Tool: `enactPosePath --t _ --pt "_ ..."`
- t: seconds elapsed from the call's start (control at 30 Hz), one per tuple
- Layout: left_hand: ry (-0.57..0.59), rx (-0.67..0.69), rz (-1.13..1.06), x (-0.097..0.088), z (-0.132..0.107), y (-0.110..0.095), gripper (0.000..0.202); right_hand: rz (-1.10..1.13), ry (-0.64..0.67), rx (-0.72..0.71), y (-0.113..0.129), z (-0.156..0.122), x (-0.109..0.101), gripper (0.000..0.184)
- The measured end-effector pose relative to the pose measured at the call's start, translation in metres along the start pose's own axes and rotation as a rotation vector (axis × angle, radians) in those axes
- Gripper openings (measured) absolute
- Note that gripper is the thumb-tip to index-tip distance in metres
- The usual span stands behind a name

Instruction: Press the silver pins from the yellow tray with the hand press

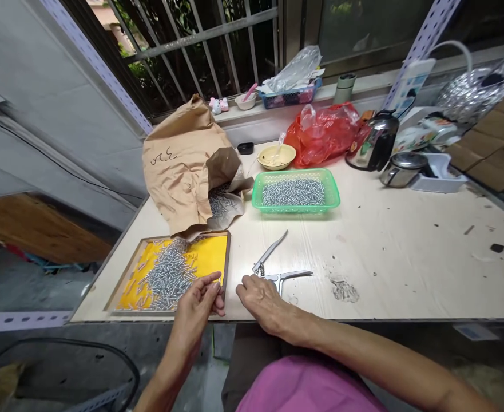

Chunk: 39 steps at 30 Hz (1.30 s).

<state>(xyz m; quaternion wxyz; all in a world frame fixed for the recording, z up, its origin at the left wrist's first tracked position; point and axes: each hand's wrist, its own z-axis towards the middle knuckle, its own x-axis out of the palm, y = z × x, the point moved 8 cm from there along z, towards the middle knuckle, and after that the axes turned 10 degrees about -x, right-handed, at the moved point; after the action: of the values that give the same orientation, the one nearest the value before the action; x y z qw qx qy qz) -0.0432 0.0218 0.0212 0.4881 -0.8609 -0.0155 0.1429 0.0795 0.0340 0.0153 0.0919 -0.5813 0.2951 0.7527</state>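
Note:
My left hand [202, 294] is closed at the right edge of a shallow tray [227, 252] with a yellow base. Its thumb and index finger come together around something too small to make out. Inside the tray lies a heap of small silver metal pins [170, 274], with some scattered towards the left. To the right, my right hand [264, 298] is closed with its fingers curled, fingertips pointing left; what they hold is hidden. Just behind it are silver spring-loaded pliers [292, 274], handles spread apart, their head partly covered by the hand.
A brown paper bag [178, 166] spills more pins behind the tray. A green basket [297, 209] full of pins stands further back, near a yellow bowl [276, 155], a red plastic bag [320, 137] and a kettle [374, 140]. Cardboard boxes [492, 143] stand far right.

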Motion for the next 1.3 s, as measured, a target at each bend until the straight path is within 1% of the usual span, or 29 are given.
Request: enactPosePath --t 0.03,0.1,0.17,0.2,0.23,0.27,0.3,0.33,0.37,0.43,0.5,0.53,0.6,0.67,0.77,0.9,1.07,1.17,1.3 --pt "0.018 -0.044 -0.037 0.002 0.000 0.004 0.051 -0.030 -0.034 0.016 -0.010 0.005 -0.016 0.023" --pt "0.047 -0.120 -0.089 0.010 0.000 0.011 0.052 -0.104 -0.150 0.090 -0.042 0.014 -0.057 0.025" --pt "0.073 -0.171 -0.116 0.021 -0.001 0.017 0.052 -0.152 -0.341 0.217 -0.082 0.015 -0.103 0.029" --pt "0.082 -0.187 -0.122 0.027 -0.001 0.020 0.052 -0.169 -0.426 0.281 -0.100 0.011 -0.122 0.031" --pt "0.092 -0.200 -0.123 0.032 0.000 0.023 0.050 -0.177 -0.479 0.332 -0.114 0.004 -0.134 0.030" --pt "0.107 -0.213 -0.118 0.038 0.002 0.026 0.048 -0.178 -0.501 0.336 -0.120 -0.004 -0.140 0.028" --pt "0.124 -0.227 -0.109 0.044 0.004 0.029 0.046 -0.168 -0.497 0.312 -0.121 -0.013 -0.139 0.027" --pt "0.136 -0.241 -0.099 0.049 0.006 0.032 0.045 -0.140 -0.458 0.273 -0.117 -0.024 -0.131 0.027" --pt "0.139 -0.251 -0.088 0.053 0.009 0.034 0.043 -0.094 -0.392 0.233 -0.110 -0.037 -0.116 0.029" --pt "0.140 -0.274 -0.077 0.059 0.015 0.039 0.038 0.002 -0.256 0.190 -0.094 -0.064 -0.080 0.029" --pt "0.167 -0.306 -0.078 0.065 0.019 0.044 0.032 0.039 -0.174 0.228 -0.084 -0.091 -0.047 0.026" --pt "0.192 -0.325 -0.075 0.069 0.020 0.046 0.030 0.038 -0.150 0.257 -0.082 -0.101 -0.035 0.026" --pt "0.232 -0.358 -0.056 0.076 0.022 0.050 0.026 0.011 -0.121 0.307 -0.082 -0.112 -0.020 0.026" --pt "0.230 -0.367 -0.035 0.079 0.023 0.053 0.023 -0.031 -0.092 0.324 -0.084 -0.113 -0.015 0.023" --pt "0.223 -0.367 -0.021 0.080 0.023 0.056 0.022 -0.080 -0.066 0.303 -0.087 -0.107 -0.016 0.022" --pt "0.213 -0.378 0.015 0.082 0.023 0.060 0.027 -0.113 -0.086 0.264 -0.088 -0.106 -0.015 0.022" --pt "0.226 -0.377 0.046 0.090 0.023 0.061 0.033 -0.115 -0.121 0.268 -0.091 -0.111 -0.007 0.021" --pt "0.226 -0.396 0.079 0.093 0.023 0.061 0.032 -0.118 -0.124 0.283 -0.092 -0.111 -0.005 0.021" --pt "0.226 -0.408 0.122 0.094 0.023 0.062 0.026 -0.143 -0.133 0.306 -0.092 -0.111 -0.006 0.021"
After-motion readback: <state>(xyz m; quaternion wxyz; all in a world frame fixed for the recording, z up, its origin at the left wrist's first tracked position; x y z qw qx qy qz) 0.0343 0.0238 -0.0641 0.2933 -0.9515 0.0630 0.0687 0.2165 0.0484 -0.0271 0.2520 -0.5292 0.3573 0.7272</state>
